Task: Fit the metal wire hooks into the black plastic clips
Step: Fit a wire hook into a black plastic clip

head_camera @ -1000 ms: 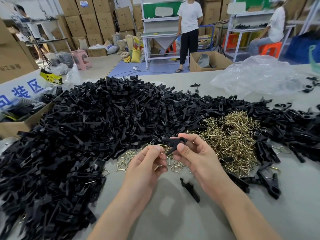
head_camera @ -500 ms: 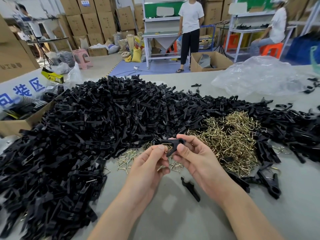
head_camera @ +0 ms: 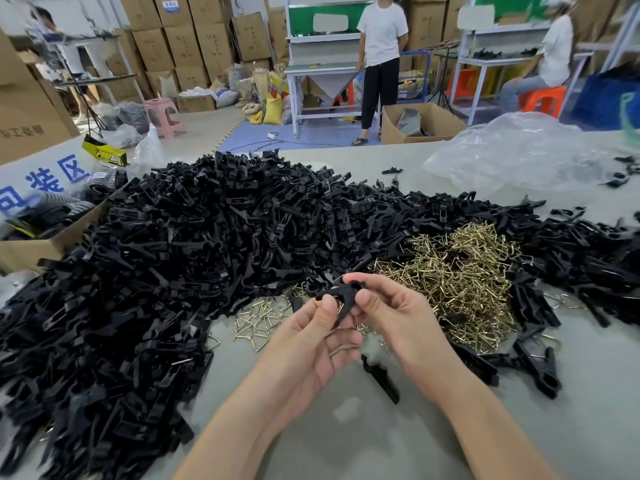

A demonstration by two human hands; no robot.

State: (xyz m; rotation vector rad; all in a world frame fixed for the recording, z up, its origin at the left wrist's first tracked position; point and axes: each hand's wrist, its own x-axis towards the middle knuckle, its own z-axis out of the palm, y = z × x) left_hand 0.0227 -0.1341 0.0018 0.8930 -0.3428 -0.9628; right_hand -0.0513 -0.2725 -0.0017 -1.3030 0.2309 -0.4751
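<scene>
Both hands hold one black plastic clip (head_camera: 337, 295) above the table, in front of the piles. My right hand (head_camera: 391, 318) pinches its upper end between thumb and forefinger. My left hand (head_camera: 311, 341) pinches its lower part with the thumb on top, and a metal wire hook (head_camera: 343, 348) shows between its curled fingers. A heap of brass-coloured wire hooks (head_camera: 460, 282) lies just beyond my right hand. A huge pile of black clips (head_camera: 173, 265) covers the left and back of the table.
A single black clip half (head_camera: 381, 377) lies on the grey table (head_camera: 346, 438) under my hands. Assembled clips (head_camera: 535, 362) lie at the right. A clear plastic bag (head_camera: 519, 150) sits at the back right, a cardboard box (head_camera: 34, 244) at the left edge. People stand and sit beyond the table.
My left thumb has moved up onto the clip, which my right hand held alone a second ago. Both hands stay in about the same place.
</scene>
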